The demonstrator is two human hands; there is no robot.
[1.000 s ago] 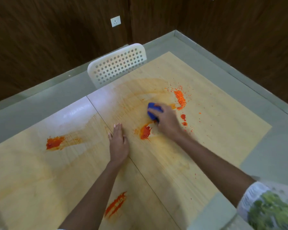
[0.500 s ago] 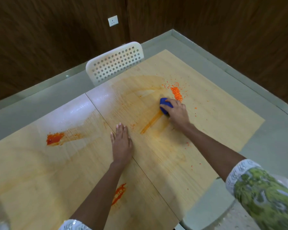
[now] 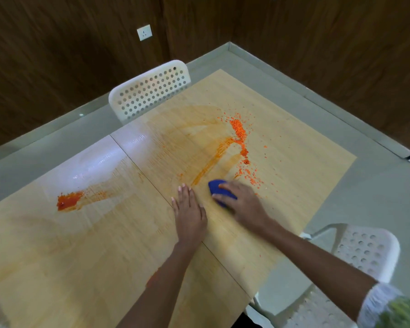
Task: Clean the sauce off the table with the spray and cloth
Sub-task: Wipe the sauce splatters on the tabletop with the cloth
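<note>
Two hands point(image 3: 189, 216) point(image 3: 244, 204), one blue cloth point(image 3: 219, 191), two white chairs point(image 3: 149, 91) point(image 3: 362, 252) — one table point(image 3: 81, 256), one wall socket point(image 3: 144, 32).

Wooden table point(image 3: 294, 185), orange sauce smears point(image 3: 68, 202), blue cloth point(image 3: 219, 191), flat left hand point(image 3: 189, 213)

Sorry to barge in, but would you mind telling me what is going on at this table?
A person is wiping spilled sauce off the wooden table. The right hand grips a blue cloth against the tabletop, while the left hand rests flat beside it. An orange-red smear with scattered flecks lies beyond the cloth, and another red patch sits off to the left. No spray bottle is in view.
</note>
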